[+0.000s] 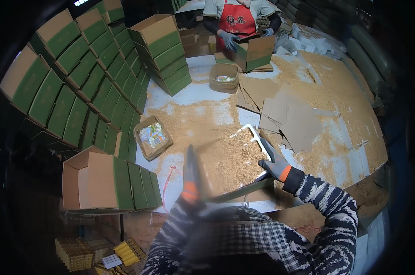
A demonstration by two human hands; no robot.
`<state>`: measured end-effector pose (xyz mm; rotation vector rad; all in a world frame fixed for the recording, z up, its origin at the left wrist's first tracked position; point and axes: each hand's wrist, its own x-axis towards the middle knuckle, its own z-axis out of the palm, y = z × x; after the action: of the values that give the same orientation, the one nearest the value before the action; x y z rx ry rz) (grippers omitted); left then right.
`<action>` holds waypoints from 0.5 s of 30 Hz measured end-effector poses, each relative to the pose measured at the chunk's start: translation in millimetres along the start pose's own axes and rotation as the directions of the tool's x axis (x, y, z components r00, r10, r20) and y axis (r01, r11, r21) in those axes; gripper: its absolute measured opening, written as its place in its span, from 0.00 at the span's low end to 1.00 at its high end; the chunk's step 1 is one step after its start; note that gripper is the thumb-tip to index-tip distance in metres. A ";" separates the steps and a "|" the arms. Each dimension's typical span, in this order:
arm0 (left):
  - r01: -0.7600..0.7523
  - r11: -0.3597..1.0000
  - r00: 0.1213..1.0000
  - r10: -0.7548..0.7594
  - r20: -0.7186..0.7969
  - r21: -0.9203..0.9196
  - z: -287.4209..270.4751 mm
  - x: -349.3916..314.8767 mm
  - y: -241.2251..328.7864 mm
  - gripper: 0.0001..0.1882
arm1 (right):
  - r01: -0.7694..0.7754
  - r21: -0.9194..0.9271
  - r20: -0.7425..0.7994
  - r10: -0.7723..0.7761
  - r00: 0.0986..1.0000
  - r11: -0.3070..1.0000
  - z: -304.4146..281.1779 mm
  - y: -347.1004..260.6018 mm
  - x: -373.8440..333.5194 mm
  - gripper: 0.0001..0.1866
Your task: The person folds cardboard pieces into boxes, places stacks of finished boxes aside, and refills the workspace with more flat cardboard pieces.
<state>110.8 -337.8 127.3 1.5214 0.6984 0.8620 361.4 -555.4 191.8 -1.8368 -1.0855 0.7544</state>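
Note:
A green and brown cardboard box [237, 192] stands in front of me, filled with loose tan husks or shavings [235, 160]. My left hand [191, 172], in a grey glove with an orange cuff, is blurred. Its fingers look stretched out flat along the box's left side. At the right rim my gloved right hand [276, 166] grips the edge, thumb inward and fingers along the outside. A white strip-like piece [258, 138] runs along that same rim beside the fingers; its full shape is hidden.
Left of me stand stacked green boxes [77, 110] and a nearer row [125, 181]. A basket of colourful packets [136, 133] and a second basket [212, 85] sit on the husk-strewn table [170, 162]. Cardboard sheets [292, 119] lie right. Opposite, a person in a red apron [237, 20] handles a box [257, 52].

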 end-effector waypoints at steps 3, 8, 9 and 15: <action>0.015 0.989 0.972 0.021 -0.235 0.148 -56.2 54.3 -46.8 0.24 | -0.149 -0.204 0.091 0.171 0.981 0.968 -1.5 -2.3 -1.2 0.47; 0.277 0.802 0.907 -0.035 -0.420 0.530 -189.4 176.4 -137.7 0.12 | -0.060 -0.678 0.196 0.258 0.946 0.733 11.2 8.7 10.3 0.34; 0.287 0.683 0.923 -0.010 -0.384 0.672 -175.2 197.1 -144.5 0.13 | -0.057 -0.726 0.180 0.268 0.946 0.686 13.4 14.9 8.7 0.26; 0.422 0.206 0.900 -0.217 -0.379 0.883 -156.2 246.0 -210.4 0.20 | 0.039 -0.834 0.230 0.282 0.931 0.551 33.6 21.9 11.5 0.17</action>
<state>123.7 -22.0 -43.9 2.2272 1.8663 0.1211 347.5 -538.7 156.2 -2.6782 -1.7719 0.7023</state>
